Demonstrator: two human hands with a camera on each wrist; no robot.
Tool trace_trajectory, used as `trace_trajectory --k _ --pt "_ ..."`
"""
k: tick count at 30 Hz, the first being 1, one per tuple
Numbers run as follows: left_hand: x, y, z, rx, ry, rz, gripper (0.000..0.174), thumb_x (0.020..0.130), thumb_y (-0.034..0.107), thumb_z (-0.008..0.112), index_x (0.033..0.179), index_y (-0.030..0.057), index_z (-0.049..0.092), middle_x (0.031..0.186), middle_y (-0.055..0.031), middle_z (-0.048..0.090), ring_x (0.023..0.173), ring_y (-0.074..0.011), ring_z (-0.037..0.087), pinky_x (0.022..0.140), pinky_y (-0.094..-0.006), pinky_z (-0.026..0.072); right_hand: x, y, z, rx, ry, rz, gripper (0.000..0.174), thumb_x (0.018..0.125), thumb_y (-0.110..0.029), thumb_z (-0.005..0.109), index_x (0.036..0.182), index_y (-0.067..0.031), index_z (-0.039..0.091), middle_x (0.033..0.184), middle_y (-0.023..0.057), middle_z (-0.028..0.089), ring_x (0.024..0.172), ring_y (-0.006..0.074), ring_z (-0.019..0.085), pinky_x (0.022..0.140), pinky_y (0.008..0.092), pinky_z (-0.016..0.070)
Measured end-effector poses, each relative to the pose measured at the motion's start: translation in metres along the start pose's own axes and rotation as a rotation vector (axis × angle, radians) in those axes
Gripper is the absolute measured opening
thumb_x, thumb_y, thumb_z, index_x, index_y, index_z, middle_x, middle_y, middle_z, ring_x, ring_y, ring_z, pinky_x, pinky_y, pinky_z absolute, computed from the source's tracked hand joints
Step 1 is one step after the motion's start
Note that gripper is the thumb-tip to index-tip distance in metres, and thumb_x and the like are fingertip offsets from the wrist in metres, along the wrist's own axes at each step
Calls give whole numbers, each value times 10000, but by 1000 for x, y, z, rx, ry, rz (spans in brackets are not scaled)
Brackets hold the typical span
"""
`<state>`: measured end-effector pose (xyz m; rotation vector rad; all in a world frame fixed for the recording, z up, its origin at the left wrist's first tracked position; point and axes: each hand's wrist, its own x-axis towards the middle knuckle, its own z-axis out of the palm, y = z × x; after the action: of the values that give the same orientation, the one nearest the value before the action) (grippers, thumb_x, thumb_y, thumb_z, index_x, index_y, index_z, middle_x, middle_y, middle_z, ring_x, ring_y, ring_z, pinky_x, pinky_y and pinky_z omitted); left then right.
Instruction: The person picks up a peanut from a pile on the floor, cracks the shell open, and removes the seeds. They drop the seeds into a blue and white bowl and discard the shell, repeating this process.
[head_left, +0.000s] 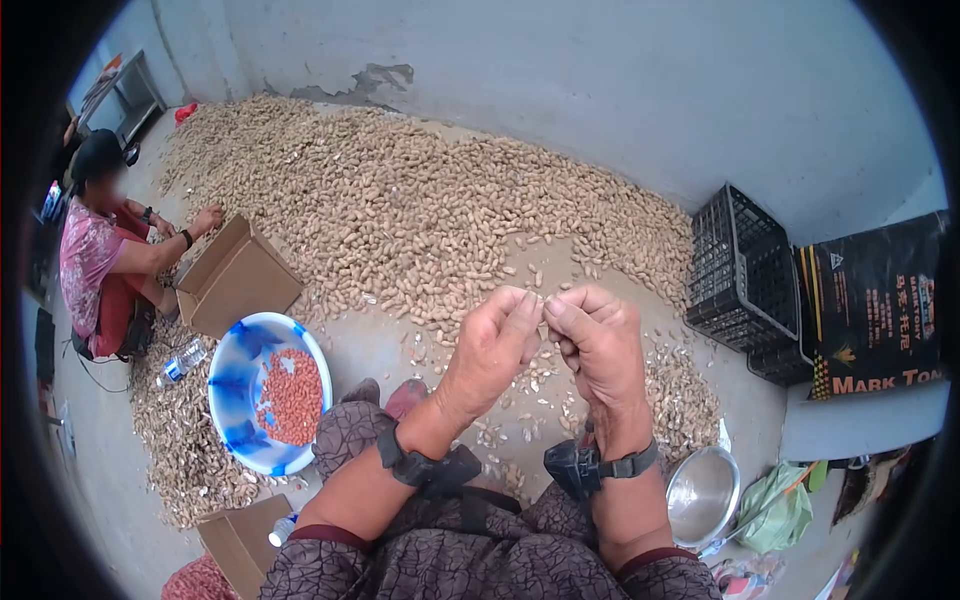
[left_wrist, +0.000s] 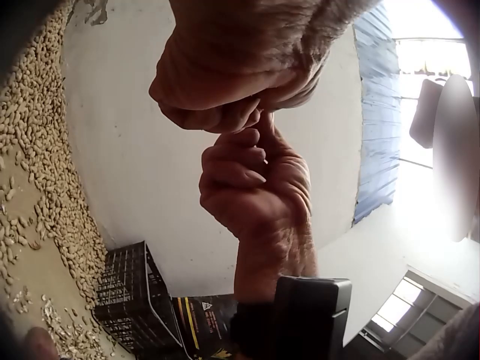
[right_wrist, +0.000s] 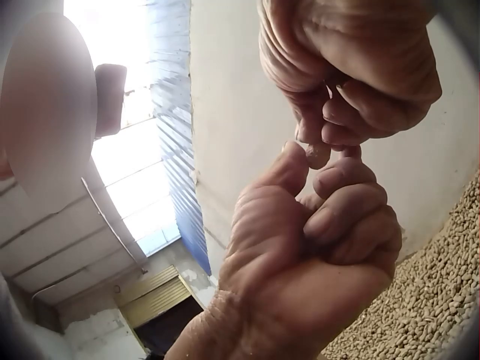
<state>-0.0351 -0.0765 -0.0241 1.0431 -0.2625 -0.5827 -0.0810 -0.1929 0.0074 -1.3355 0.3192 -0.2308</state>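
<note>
Both hands meet fingertip to fingertip above the floor, in front of the person's lap. A small tan peanut [right_wrist: 318, 155] shows between their fingertips in the right wrist view, mostly covered by them. From one side the left hand [head_left: 496, 335] pinches it with thumb and forefinger, other fingers curled in. On the other side the right hand [head_left: 597, 335] pinches it the same way. Below and beyond lies a wide heap of unshelled peanuts [head_left: 400, 200]. A blue-and-white basin [head_left: 226, 385] holding shelled red peanuts [head_left: 292, 397] stands left of the lap.
Empty shells [head_left: 180, 450] lie around the basin, with more shells [head_left: 680, 395] at right. Black crates [head_left: 735, 265], a black sack [head_left: 875, 310] and a metal bowl [head_left: 704, 495] stand at right. Another person [head_left: 105, 245] sits at left by a cardboard box [head_left: 240, 280].
</note>
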Motion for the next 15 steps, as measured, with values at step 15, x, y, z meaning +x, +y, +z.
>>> trace_trajectory --k 15 --pt "0 -7 12 64 22 138 246 913 238 399 753 58 449 583 38 378 459 -26 274 392 -184 214 -5 5 6 190 49 -23 77 791 -77 581 772 -3 596 635 22 580 493 25 446 417 143 305"
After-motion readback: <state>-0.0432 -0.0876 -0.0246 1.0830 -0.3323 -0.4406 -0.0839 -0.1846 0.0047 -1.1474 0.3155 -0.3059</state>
